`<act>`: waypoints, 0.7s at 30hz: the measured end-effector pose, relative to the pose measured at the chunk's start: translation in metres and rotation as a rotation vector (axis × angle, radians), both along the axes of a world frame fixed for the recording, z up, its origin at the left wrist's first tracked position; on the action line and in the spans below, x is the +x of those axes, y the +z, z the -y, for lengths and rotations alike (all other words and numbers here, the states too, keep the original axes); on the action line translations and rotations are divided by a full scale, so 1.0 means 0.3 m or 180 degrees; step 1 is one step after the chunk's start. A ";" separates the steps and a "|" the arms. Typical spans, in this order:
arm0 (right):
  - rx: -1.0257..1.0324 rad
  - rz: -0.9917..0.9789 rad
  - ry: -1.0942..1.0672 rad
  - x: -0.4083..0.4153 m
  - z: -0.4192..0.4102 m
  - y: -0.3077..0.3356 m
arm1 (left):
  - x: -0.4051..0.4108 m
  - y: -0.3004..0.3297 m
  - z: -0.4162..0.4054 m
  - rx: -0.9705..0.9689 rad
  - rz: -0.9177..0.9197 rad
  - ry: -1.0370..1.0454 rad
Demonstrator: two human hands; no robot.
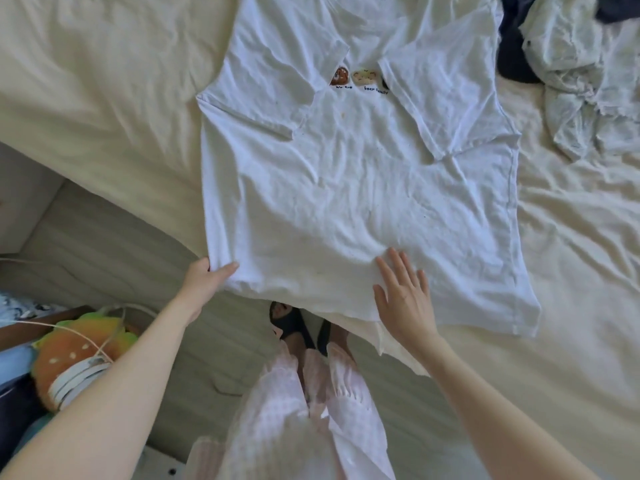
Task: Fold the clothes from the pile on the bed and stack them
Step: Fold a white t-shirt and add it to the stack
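A white T-shirt (pixel 353 188) with a small bear print lies flat on the cream bed sheet (pixel 104 81), front up, both sleeves folded inward over the chest. My left hand (pixel 207 278) pinches the shirt's lower left hem corner at the bed's edge. My right hand (pixel 403 296) rests flat with spread fingers on the hem near its middle. At the upper right sits the pile of clothes (pixel 585 74), pale crumpled fabric over a dark navy garment (pixel 512 46).
The bed's near edge runs diagonally from left to bottom centre, with grey floor (pixel 121 244) below it. My legs in pink trousers and dark slippers (pixel 294 323) stand there. A burger-shaped plush toy (pixel 72 344) and white cables lie at the lower left.
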State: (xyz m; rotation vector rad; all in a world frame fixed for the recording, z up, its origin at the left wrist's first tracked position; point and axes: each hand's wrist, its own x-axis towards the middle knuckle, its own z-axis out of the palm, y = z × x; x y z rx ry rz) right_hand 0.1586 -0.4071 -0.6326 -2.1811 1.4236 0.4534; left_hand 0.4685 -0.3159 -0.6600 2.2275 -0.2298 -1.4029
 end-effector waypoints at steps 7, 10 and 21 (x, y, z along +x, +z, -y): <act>-0.0321 -0.0211 -0.0961 -0.247 0.038 0.053 | -0.123 0.067 -0.166 0.0225 -0.0113 0.0313; -0.0497 -0.0369 -0.1677 -0.369 0.090 0.062 | -0.159 0.073 -0.220 0.0058 -0.0152 0.1015; 0.0643 0.0825 -0.4421 -0.643 0.149 -0.004 | -0.255 0.115 -0.256 -0.0596 -0.0484 0.2613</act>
